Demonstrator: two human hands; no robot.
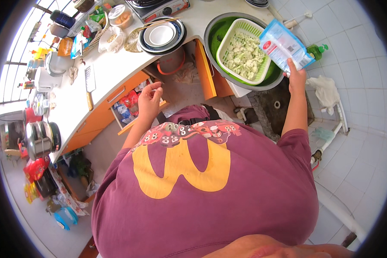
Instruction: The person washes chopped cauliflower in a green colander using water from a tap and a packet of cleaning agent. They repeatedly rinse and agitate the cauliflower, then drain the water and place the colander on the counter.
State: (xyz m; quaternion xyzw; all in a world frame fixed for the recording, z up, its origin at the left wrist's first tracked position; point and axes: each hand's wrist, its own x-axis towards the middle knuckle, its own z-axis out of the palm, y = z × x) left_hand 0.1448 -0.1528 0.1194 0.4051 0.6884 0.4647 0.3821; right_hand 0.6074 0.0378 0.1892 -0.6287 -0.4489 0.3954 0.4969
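My right hand [296, 79] grips the lower end of a blue and white plastic pouch [282, 45], which bears printed writing. The pouch tilts over the right rim of a white and green plastic basket [222, 59] of cut cauliflower florets [245, 56]. That basket sits inside a large metal basin [209, 40] with a green inside. My left hand [150, 101] hovers by a pulled-out drawer [140, 119] with several plastic packets in it. Its fingers are loosely bent, with nothing visible between them.
A cleaver [90, 87] lies on the white counter [108, 75], its wooden handle near the edge. Stacked bowls [163, 35] carry chopsticks. An orange cabinet door [204, 72] hangs open beside a pot [171, 61]. A green pump bottle [316, 51] stands behind the pouch, and a stone sink [267, 109] lies below.
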